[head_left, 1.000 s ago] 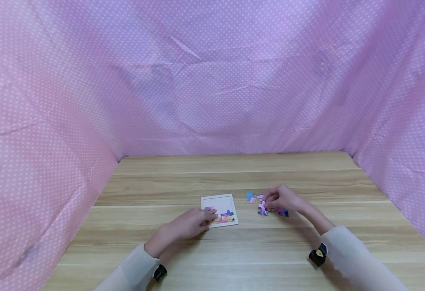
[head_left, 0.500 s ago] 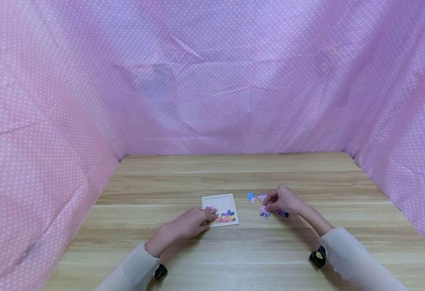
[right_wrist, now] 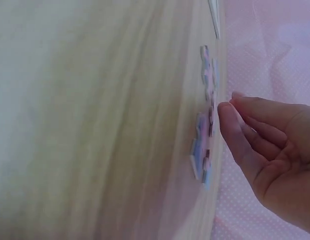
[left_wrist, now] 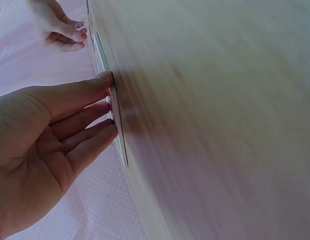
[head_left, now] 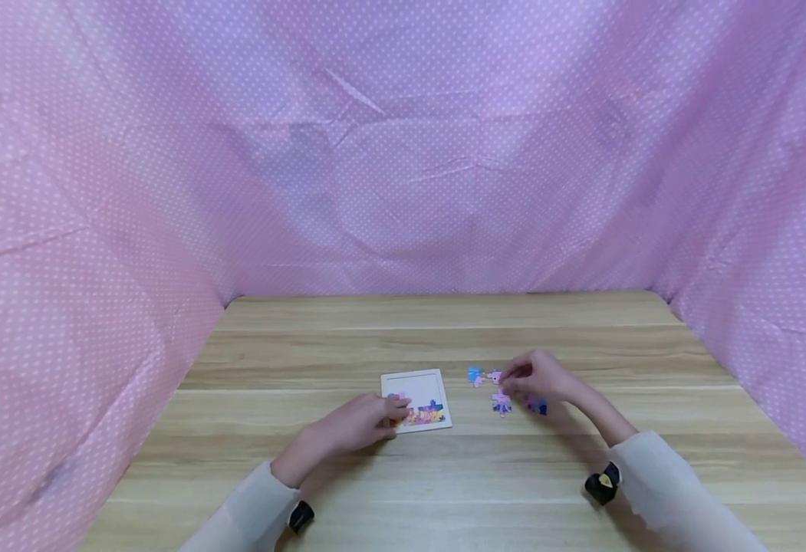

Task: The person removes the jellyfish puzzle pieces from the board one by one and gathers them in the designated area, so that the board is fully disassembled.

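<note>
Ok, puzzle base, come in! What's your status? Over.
Puzzle tray part filled, far side bare. Left hand on it, hiding its near-left corner. Right hand above loose jigsaw pieces, no held piece visible.

All round me the hanging cloth (head_left: 403, 169) is pink shading into lilac, covered in small white polka dots. The tabletop (head_left: 403, 491) is pale tan wood, streaked with browner bands of grain. On it, the puzzle tray (head_left: 447, 402) has an off-white rim and a whitish floor, and its fitted pieces (head_left: 430, 415) make a patchwork of yellow, orange, pink and deep blue. Among the loose bits, one piece (head_left: 475, 374) is sky blue, another (head_left: 501, 403) pink with violet-blue, and a third (head_left: 541, 406) dark blue. Both sleeves (head_left: 679, 487) are plain cream; the left wristband (head_left: 301, 517) is black, the right wristband (head_left: 601, 484) black with a yellowish patch.
</note>
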Motion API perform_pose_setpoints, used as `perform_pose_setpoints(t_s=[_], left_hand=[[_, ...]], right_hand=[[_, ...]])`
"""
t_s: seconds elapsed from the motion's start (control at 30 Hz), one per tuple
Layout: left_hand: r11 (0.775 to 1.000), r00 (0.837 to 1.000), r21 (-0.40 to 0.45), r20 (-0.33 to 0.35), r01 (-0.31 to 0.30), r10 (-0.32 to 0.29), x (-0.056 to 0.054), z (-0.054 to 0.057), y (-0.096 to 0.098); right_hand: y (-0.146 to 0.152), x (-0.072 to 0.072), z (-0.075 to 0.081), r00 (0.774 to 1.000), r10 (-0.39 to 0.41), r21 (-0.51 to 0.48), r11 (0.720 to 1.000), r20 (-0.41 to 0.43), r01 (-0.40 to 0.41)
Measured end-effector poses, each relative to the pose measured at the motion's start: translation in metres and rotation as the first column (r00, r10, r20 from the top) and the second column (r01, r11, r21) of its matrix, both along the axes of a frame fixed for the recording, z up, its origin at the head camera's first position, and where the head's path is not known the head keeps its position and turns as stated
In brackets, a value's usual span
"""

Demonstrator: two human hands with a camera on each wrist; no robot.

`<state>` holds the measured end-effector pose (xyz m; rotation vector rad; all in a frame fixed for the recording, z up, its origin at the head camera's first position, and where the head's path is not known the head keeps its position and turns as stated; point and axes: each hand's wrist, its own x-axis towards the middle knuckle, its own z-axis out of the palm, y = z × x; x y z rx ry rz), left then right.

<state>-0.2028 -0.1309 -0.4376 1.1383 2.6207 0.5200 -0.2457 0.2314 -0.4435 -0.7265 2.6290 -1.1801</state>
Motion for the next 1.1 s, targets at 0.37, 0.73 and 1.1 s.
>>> perform_pose_setpoints(t_s=[0.37, 0.73, 1.1], left_hand=[[0.999, 0.995, -0.048, -0.094, 0.011, -0.016, 0.005, -0.001, -0.001], [0.998, 0.991, -0.064, -0.133, 0.022, -0.030, 0.010, 0.000, 0.000], [0.996, 0.986, -0.086, -0.162, 0.027, -0.041, 0.011, -0.002, -0.001]], right_hand=[[-0.017, -0.006, 0.006, 1.000, -0.003, 0.011, 1.000, 0.031, 0.002], [-0.041, -0.010, 0.012, 0.997, 0.055, -0.009, 0.998, 0.056, -0.054], [-0.066, -0.015, 0.013, 0.987, 0.123, -0.064, 0.991, 0.104, -0.117]])
